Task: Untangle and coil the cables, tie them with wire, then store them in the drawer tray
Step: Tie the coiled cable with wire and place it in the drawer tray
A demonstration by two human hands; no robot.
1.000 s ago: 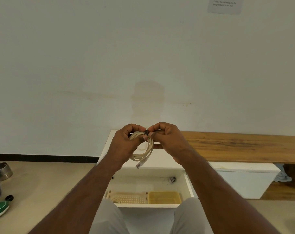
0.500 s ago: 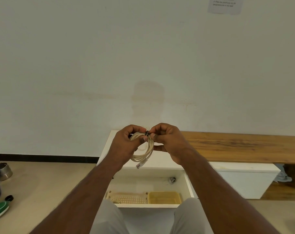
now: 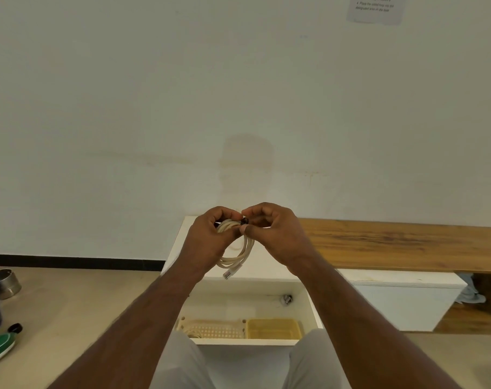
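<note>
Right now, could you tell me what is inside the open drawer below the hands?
The drawer holds a perforated cream tray with pale cable coils and a yellow tray. The legs cover its front.

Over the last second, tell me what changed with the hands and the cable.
Almost nothing moved. Both hands held their place above the open drawer; the right hand worked its fingertips slightly at the dark tie on top of the coil. The left hand still grips the coiled cable, its plug hanging down.

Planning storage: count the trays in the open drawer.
2. A cream slotted tray sits at the drawer's left, a yellow tray beside it on the right. The person's legs may hide more.
</note>
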